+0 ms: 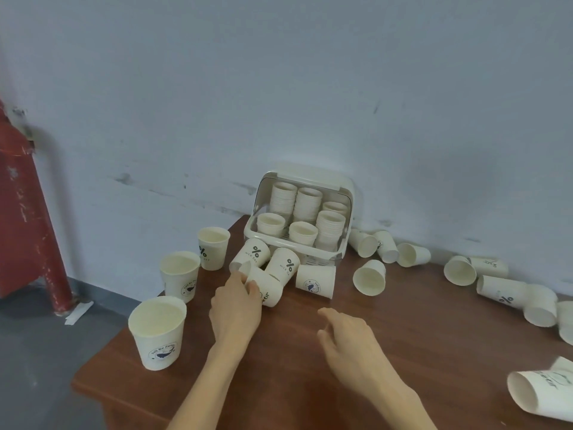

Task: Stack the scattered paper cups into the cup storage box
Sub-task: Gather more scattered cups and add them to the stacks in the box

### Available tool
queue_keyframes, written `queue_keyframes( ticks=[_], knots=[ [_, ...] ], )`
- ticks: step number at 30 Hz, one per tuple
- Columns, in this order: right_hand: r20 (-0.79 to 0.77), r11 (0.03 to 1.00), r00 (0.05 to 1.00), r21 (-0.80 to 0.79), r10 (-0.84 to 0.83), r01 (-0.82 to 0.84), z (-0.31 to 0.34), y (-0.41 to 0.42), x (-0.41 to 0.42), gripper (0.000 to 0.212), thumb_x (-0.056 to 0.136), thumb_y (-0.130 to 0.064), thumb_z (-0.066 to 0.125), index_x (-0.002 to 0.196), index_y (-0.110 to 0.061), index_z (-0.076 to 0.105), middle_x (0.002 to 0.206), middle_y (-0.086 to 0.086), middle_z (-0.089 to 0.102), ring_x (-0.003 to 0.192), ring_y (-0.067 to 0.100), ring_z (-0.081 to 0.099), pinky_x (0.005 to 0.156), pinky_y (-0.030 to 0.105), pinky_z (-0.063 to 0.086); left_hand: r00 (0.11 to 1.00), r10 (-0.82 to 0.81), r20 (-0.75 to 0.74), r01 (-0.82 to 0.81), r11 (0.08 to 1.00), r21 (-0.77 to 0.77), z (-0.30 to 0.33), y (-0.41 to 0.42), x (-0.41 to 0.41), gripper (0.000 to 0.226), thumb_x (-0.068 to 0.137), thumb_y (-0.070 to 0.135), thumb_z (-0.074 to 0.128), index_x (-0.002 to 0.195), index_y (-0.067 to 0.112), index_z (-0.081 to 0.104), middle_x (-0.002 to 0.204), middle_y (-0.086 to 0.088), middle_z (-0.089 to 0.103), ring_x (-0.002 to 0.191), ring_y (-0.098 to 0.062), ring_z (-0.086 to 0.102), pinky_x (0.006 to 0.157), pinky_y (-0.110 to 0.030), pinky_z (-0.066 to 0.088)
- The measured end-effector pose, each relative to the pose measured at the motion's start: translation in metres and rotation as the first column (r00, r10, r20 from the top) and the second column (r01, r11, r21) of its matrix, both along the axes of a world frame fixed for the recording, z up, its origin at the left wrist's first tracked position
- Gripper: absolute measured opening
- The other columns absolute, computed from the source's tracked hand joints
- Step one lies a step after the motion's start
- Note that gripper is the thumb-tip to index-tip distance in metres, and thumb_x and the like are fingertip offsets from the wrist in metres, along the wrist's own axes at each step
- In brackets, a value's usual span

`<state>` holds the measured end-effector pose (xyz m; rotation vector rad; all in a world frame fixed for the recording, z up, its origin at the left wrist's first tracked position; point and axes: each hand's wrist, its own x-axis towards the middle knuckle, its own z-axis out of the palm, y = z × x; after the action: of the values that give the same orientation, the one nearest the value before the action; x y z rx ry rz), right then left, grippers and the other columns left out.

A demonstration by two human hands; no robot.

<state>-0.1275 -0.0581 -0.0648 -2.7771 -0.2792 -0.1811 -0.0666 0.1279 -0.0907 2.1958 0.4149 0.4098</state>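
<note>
Nearest the lens, two bare forearms reaching in from the bottom edge over a brown wooden table (pixel 310 383). Left hand (pixel 235 308) curled round a tipped paper cup (pixel 263 285), thumb and fingertips gripping near its base. Right hand (pixel 347 336) just above the tabletop, fingers loose and slightly bent, grasping nothing. At the far right edge, a cup lying on its side (pixel 539 395), mouth toward the camera. Along the left edge, three upright cups: a whale-logo cup (pixel 158 333) nearest, another (pixel 180 276) behind it, a percent-sign cup (pixel 213 248) farthest. Just past the held cup, two tilted "NICE DAY" cups (pixel 252 254) (pixel 283 263) and one upside-down cup (pixel 315 280). Behind these, against the bluish wall (pixel 279 88), the white cup storage box (pixel 341 187), lid raised, several stacks of cups (pixel 307 203) inside. More toppled cups (pixel 369 277) scattered rightward along the wall. Red pipe (pixel 28 212) at far left.
</note>
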Motion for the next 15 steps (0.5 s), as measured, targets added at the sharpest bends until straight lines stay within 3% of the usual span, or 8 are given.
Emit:
queue_keyframes(
  ticks=[9, 15],
  knots=[
    [0.003, 0.999, 0.999, -0.005, -0.038, 0.038, -0.011, -0.016, 0.001, 0.039, 0.098, -0.028, 0.04, 0.136, -0.023, 0.044, 0.107, -0.002, 0.061, 0.105, 0.023, 0.055, 0.093, 0.039, 0.041, 0.968, -0.194, 0.157, 0.175, 0.977, 0.124, 0.008, -0.045, -0.015, 0.012, 0.096, 0.035, 0.041, 0.096, 0.027, 0.05, 0.092, 0.0, 0.067, 0.088, -0.03, 0.059, 0.073, -0.04, 0.046],
    [0.017, 0.997, 0.997, -0.005, -0.071, 0.071, -0.012, -0.035, 0.001, 0.04, 0.097, -0.027, 0.039, 0.137, -0.022, 0.044, 0.11, 0.0, 0.061, 0.107, 0.024, 0.054, 0.095, 0.04, 0.041, 0.933, -0.297, 0.202, 0.258, 0.945, 0.2, 0.009, -0.076, -0.011, 0.013, 0.097, 0.035, 0.042, 0.098, 0.026, 0.052, 0.092, 0.006, 0.068, 0.087, -0.025, 0.061, 0.072, -0.037, 0.045]
  ],
)
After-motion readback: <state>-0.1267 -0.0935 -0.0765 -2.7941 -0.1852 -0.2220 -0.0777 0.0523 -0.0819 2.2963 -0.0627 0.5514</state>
